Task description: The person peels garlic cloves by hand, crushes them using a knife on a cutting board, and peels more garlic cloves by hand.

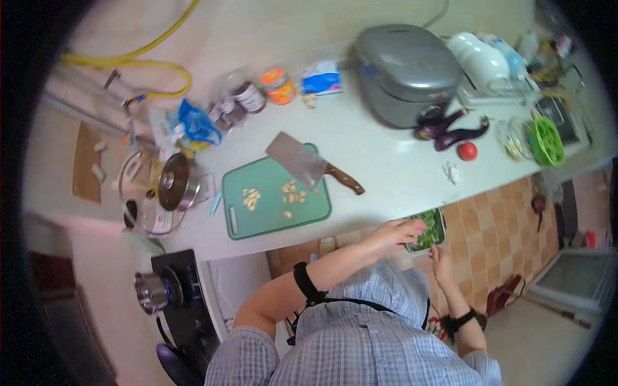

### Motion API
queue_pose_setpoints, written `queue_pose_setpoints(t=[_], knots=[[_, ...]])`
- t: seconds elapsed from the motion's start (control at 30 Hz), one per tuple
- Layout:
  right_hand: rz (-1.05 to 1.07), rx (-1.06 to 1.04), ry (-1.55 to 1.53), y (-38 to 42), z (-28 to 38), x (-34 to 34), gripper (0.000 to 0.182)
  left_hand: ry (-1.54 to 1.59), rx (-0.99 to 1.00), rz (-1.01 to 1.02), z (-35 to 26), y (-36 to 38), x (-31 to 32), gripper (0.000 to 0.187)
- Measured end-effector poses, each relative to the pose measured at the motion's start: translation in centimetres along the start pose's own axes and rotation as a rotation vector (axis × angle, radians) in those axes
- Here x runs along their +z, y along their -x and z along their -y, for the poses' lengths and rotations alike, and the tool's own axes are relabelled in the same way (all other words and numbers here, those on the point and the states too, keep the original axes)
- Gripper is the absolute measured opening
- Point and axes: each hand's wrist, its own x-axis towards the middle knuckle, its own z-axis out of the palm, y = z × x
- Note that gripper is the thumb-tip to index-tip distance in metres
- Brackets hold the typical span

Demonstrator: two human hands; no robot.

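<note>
A rectangular container of chopped green vegetables (427,231) is just off the counter's front edge, above the floor tiles. My left hand (400,233) reaches over its left side, fingers stretched out across the greens. At its near right corner my right hand (441,260) has its fingers closed, apparently on the rim. A green cutting board (257,219) on the counter bears pale chopped pieces (293,192) in small groups. Across its upper right lies a cleaver (299,161), with its wooden handle (344,179) past the board's edge.
Behind are a grey cooker (409,71), jars (279,86) and a dish rack (499,96). Eggplants (460,134), a tomato (467,151) and a green basket (546,141) are at right. A lidded pot (180,182) and a stove (183,302) with a steel pot (151,291) are at left.
</note>
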Motion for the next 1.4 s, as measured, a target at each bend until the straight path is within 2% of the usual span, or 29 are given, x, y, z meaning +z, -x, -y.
queue_pose_setpoints(t=[0.07, 0.17, 0.2, 0.27, 0.3, 0.33, 0.37, 0.4, 0.43, 0.5, 0.53, 0.57, 0.63, 0.7, 0.83, 0.87, 0.93, 1.03, 1.1, 1.13, 1.2, 1.27, 1.3, 1.37, 1.4], knots=[[-0.086, -0.043, -0.024, 1.4, 3.4, -2.5, 0.036, -0.075, 0.097, -0.101, 0.0, 1.2, -1.5, 0.038], [-0.048, -0.109, 0.07, 0.7, 7.2, -3.7, 0.045, -0.994, 0.431, -0.453, 2.5, 2.2, -7.2, 0.025], [-0.036, -0.126, 0.076, 0.1, 7.1, -3.1, 0.045, -1.1, 0.458, -0.51, 3.3, 2.8, -9.4, 0.024], [-0.105, -0.27, 0.485, -1.0, 5.1, -1.8, 0.063, -1.2, 0.473, -0.571, 4.8, 5.2, -13.8, 0.023], [-0.141, -0.345, 0.641, -1.5, 3.9, -1.2, 0.075, -1.227, 0.38, -0.641, 5.2, 6.5, -15.9, 0.025], [-0.136, -0.361, 0.65, -2.3, 3.3, -1.0, 0.075, -1.249, 0.286, -0.716, 5.3, 7.2, -17.6, 0.028], [0.009, -0.093, 0.295, -3.4, 3.2, -0.5, 0.075, -1.236, 0.283, -0.743, 5.4, 7.5, -19.0, 0.028], [0.166, 0.176, -0.054, -4.4, 3.0, 0.2, 0.076, -1.237, 0.187, -0.784, 5.7, 8.2, -20.5, 0.03], [0.196, 0.145, -0.038, -5.3, 2.2, 1.1, 0.076, -1.232, 0.086, -0.831, 6.3, 9.2, -21.9, 0.032], [0.085, -0.008, 0.079, -6.5, 0.3, 2.9, 0.072, -1.216, 0.052, -0.906, 7.4, 9.4, -23.6, 0.035], [0.109, -0.041, 0.09, -6.8, -0.2, 3.6, 0.072, -1.225, 0.039, -0.933, 7.7, 8.8, -24.2, 0.038], [0.01, -0.441, 0.195, -7.1, -0.6, 4.1, 0.063, -1.179, 0.064, -0.973, 8.1, 8.2, -24.8, 0.039], [-0.083, -0.859, 0.284, -7.7, 1.1, 5.6, 0.055, -1.123, 0.084, -1.033, 8.3, 7.5, -25.3, 0.04], [0.292, 0.015, -0.047, -7.9, 2.7, 5.8, 0.035, -1.166, 0.05, -1.013, 8.0, 7.2, -25.6, 0.037], [0.282, -0.04, -0.142, -4.2, 12.8, 6.3, 0.022, -1.107, 0.12, -0.965, 8.8, 7.5, -26.9, 0.031], [0.28, -0.039, -0.138, -4.1, 13.9, 7.0, 0.022, -1.119, 0.135, -0.967, 8.9, 7.6, -27.2, 0.031], [0.323, -0.166, -0.144, -4.0, 15.7, 8.0, 0.022, -1.128, 0.155, -0.96, 9.4, 7.4, -28.0, 0.031], [0.376, -0.237, -0.146, -2.8, 20.9, 9.7, 0.02, -1.116, 0.281, -0.956, 9.7, 7.7, -29.0, 0.024], [0.423, -0.26, -0.209, -1.1, 25.9, 10.5, 0.019, -0.83, 0.339, -0.808, 8.5, 9.5, -29.2, 0.019], [0.441, -0.248, -0.271, 0.1, 29.1, 10.7, 0.019, -0.835, 0.354, -0.773, 7.7, 10.5, -28.8, 0.019], [0.498, -0.288, -0.369, 1.3, 33.5, 11.2, 0.019, -0.442, 0.504, -0.667, 5.6, 13.0, -27.8, 0.021], [0.47, -0.399, -0.383, 1.6, 36.3, 12.6, 0.02, -0.437, 0.543, -0.63, 3.9, 15.2, -26.7, 0.021], [0.447, -0.385, -0.388, 2.1, 37.9, 13.1, 0.02, -0.419, 0.579, -0.633, 3.2, 16.3, -26.3, 0.021], [0.427, -0.606, -0.348, 3.2, 41.1, 13.6, 0.021, -0.38, 0.607, -0.605, 1.8, 18.3, -25.8, 0.02], [0.416, -0.6, -0.347, 3.5, 41.8, 14.0, 0.021, -0.335, 0.633, -0.603, 1.4, 19.1, -25.8, 0.019]])
